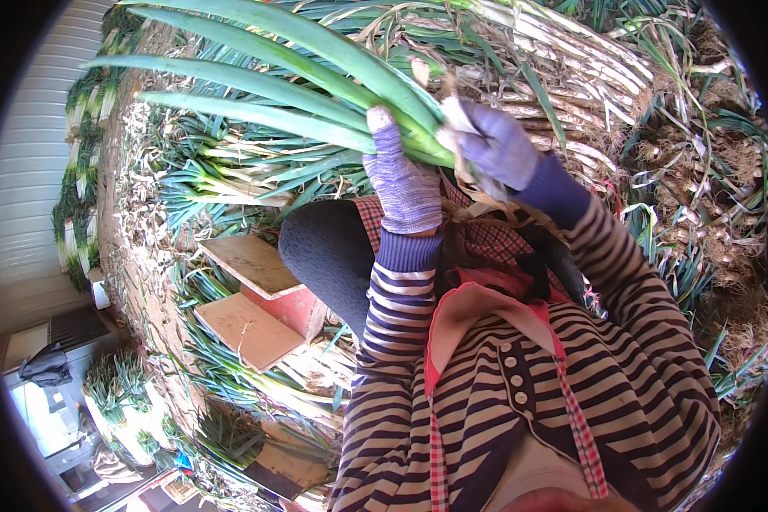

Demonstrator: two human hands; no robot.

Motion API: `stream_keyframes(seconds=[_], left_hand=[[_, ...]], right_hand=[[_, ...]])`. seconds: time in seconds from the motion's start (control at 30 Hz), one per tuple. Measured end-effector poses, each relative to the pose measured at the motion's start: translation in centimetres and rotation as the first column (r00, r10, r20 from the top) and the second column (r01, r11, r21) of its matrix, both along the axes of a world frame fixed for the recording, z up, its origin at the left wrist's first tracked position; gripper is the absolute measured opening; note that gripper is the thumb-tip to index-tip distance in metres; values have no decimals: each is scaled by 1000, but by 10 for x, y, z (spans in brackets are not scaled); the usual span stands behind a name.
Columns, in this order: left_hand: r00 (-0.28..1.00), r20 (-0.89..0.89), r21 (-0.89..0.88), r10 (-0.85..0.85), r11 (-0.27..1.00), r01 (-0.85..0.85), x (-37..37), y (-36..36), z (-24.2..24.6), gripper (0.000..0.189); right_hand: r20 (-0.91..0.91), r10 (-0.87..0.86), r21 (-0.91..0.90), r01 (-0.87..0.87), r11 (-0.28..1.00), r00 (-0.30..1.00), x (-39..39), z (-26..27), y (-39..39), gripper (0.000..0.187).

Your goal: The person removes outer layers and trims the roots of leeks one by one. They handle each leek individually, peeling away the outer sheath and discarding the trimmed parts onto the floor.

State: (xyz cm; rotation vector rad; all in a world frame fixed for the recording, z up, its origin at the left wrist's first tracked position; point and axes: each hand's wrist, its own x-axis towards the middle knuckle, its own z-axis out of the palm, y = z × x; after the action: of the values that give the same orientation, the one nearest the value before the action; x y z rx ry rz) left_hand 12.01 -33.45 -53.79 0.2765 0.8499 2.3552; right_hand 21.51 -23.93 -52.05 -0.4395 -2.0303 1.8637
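A large Welsh onion (384, 96) lies across the front of my body, its long green leaves fanning out to the upper left. My left hand (403, 182), in a purple knit glove, is closed around the base of the leaves, thumb on top. On the other side, my right hand (502, 144), gloved alike, pinches a pale, dry outer leaf (459, 116) beside the stalk. Withered strips (477, 179) hang below the right hand. The white end of the stalk is hidden behind the right hand and wrist.
Heaps of unpeeled onions (569, 109) lie ahead and to the right, roots outward. Cleaner onions (224, 182) lie on the left, near a wooden stool (249, 329). Bundles stand along a white corrugated wall (45, 128). Dry peelings (141, 192) litter the ground.
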Motion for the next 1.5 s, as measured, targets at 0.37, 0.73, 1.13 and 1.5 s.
stream_keyframes(seconds=[0.37, 0.73, 1.13, 1.5], left_hand=[[965, 236, 23, 114, 992, -123, -53, -42, -12, 45], [976, 212, 328, -47, 944, -26, -110, -45, -13, 46], [999, 36, -25, 17, 1000, -16, -74, -21, 39, 41], [969, 246, 58, 3, 998, -18, -175, -66, -3, 27]], right_hand=[[-158, -46, -721, -83, 688, 986, 160, -162, 73, 32], [588, -457, 744, -224, 630, 668, 272, -103, 107, 26], [207, 267, 162, -302, 939, 941, 3, -23, -5, 36], [254, -163, 145, 129, 981, 953, 243, -161, 108, 36]])
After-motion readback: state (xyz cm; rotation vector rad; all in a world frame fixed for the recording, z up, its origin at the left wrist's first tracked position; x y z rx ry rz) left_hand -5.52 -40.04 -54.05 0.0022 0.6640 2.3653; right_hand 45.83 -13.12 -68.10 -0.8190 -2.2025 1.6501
